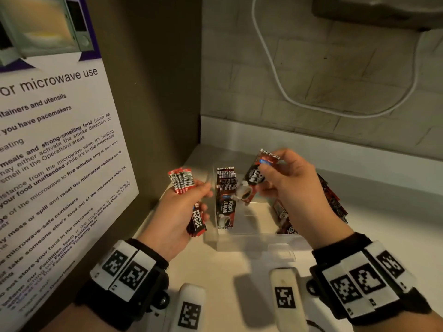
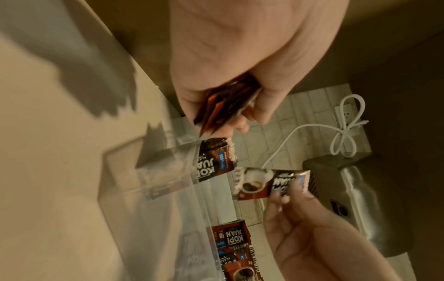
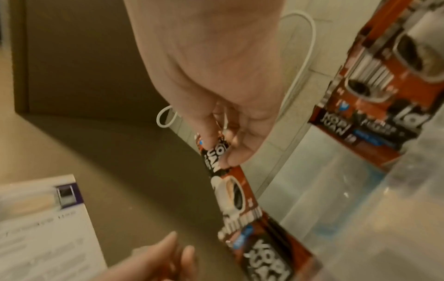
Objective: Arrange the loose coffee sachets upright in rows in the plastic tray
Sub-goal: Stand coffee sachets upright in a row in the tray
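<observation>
A clear plastic tray [image 1: 249, 243] sits on the white counter. Several red-and-black Kopi Juan sachets [image 1: 225, 200] stand upright in a row against its left wall. My left hand [image 1: 189, 207] grips a stack of sachets [image 1: 187, 202] just left of the tray, with barcode ends sticking up. My right hand [image 1: 275, 176] pinches a single sachet [image 1: 254, 180] by its upper end, tilted above the tray beside the standing row. The same single sachet [image 2: 271, 184] [image 3: 230, 188] shows in both wrist views. Loose sachets [image 1: 333, 202] lie in a pile behind my right hand, partly hidden.
A brown side panel with a microwave-use notice [image 1: 55, 152] closes off the left. A tiled wall with a white cable [image 1: 275, 75] rises behind the counter. A grey appliance [image 2: 348, 199] stands at the far right in the left wrist view.
</observation>
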